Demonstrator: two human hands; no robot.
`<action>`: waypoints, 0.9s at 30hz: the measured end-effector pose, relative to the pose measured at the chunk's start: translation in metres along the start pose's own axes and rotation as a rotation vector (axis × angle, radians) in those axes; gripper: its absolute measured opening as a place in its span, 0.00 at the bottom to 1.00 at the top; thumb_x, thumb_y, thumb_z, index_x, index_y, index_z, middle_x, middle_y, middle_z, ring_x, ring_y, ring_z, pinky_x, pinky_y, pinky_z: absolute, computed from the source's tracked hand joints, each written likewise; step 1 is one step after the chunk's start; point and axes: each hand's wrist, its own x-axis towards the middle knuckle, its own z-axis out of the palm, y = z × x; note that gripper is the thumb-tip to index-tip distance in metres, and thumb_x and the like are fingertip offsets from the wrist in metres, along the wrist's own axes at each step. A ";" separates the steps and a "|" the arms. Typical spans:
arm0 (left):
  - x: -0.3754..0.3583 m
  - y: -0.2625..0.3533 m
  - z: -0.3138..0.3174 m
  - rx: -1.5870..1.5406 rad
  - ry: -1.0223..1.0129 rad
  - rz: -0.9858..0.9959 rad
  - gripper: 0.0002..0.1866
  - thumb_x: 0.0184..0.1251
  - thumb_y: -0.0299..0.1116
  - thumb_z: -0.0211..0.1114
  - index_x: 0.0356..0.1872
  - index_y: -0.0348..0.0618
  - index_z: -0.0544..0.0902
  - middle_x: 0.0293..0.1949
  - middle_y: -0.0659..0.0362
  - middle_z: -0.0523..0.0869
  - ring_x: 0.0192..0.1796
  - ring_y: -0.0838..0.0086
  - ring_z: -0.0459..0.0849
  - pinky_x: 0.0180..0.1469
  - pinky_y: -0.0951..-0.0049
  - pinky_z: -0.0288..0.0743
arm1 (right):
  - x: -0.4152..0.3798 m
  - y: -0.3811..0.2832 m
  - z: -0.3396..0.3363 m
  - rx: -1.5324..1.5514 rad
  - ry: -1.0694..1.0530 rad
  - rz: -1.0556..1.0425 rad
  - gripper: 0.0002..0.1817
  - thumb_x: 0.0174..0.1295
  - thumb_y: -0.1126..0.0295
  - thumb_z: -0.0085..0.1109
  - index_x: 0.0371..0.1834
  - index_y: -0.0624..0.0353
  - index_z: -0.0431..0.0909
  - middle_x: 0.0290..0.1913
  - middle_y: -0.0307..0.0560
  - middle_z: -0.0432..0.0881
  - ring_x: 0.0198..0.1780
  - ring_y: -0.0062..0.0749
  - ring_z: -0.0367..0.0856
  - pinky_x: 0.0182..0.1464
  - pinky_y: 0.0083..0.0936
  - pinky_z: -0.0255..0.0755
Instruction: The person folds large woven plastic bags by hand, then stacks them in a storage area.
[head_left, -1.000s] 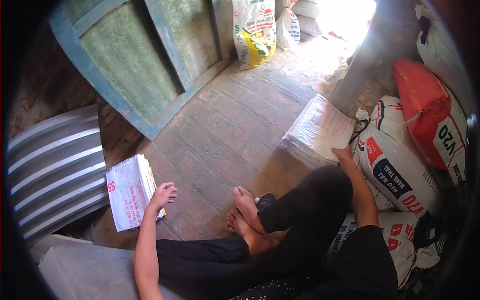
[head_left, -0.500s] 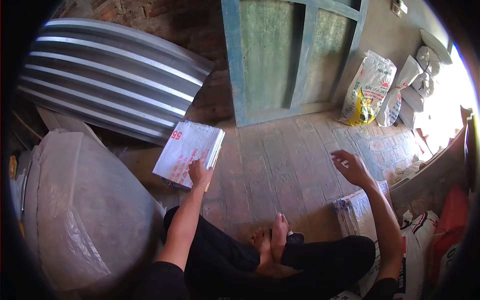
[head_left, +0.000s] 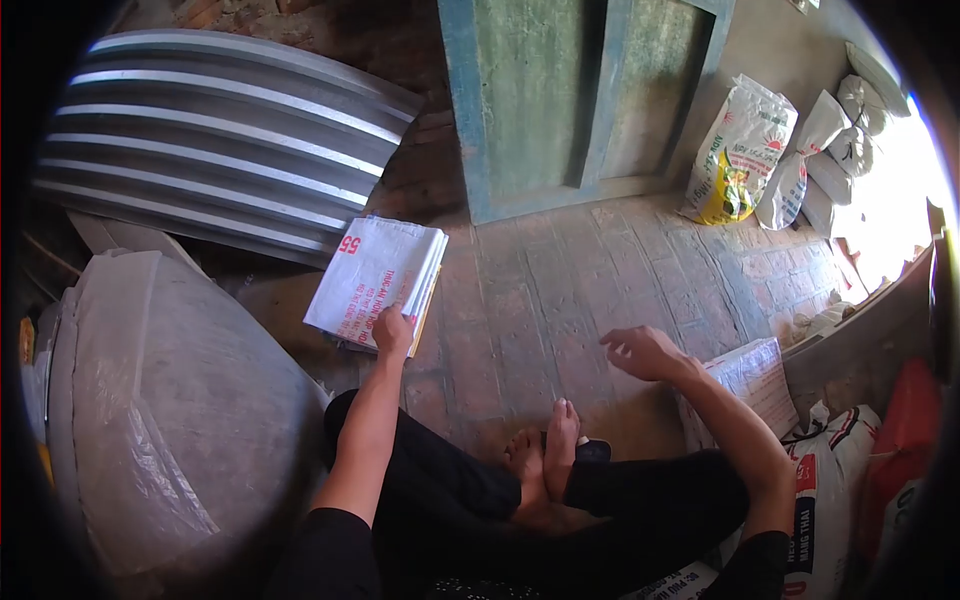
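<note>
A stack of folded, printed white sacks (head_left: 365, 275) lies on the floor ahead and to the left, its red "55" and red lettering upside down from here. My left hand (head_left: 393, 330) is on the stack's near right corner, fingers drawn together at the top sack; their undersides are hidden. My right hand (head_left: 640, 352) hovers over the brick floor in front of my feet, fingers apart and loosely bent, holding nothing. Below and right of it, partly behind my forearm, is a bundle of folded white sacks (head_left: 752, 372) with faint red print.
Corrugated metal sheeting (head_left: 230, 140) leans at the back left, near a large plastic-covered grey object (head_left: 190, 400). A green-blue wooden panel (head_left: 540, 110) stands ahead. Filled sacks (head_left: 742, 150) line the right wall. A white sack (head_left: 830, 500) and something red (head_left: 900, 450) are at my right.
My right hand has moved left and inward, and more of the right bundle's printed top shows. My left hand stays on the stack, shifting slightly toward me. The view has tilted down slightly.
</note>
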 end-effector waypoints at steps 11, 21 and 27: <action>0.009 0.029 -0.025 -0.238 0.210 -0.028 0.14 0.68 0.24 0.58 0.52 0.51 0.80 0.49 0.46 0.81 0.50 0.45 0.83 0.51 0.47 0.75 | -0.006 0.035 -0.004 0.079 0.071 0.077 0.25 0.61 0.65 0.58 0.63 0.52 0.77 0.47 0.48 0.89 0.46 0.51 0.87 0.52 0.42 0.79; -0.011 0.105 -0.044 -0.622 0.046 0.333 0.26 0.63 0.26 0.67 0.65 0.43 0.74 0.62 0.43 0.81 0.66 0.49 0.78 0.67 0.59 0.71 | -0.002 0.046 0.011 0.160 -0.028 0.101 0.23 0.63 0.59 0.60 0.60 0.55 0.79 0.48 0.50 0.89 0.49 0.48 0.88 0.54 0.39 0.79; -0.050 0.214 -0.106 -1.137 -0.089 0.439 0.24 0.73 0.32 0.65 0.67 0.36 0.74 0.58 0.55 0.80 0.54 0.75 0.78 0.56 0.74 0.73 | 0.010 0.044 0.051 0.600 -0.387 0.438 0.36 0.66 0.41 0.59 0.66 0.60 0.75 0.64 0.56 0.80 0.60 0.50 0.82 0.59 0.40 0.77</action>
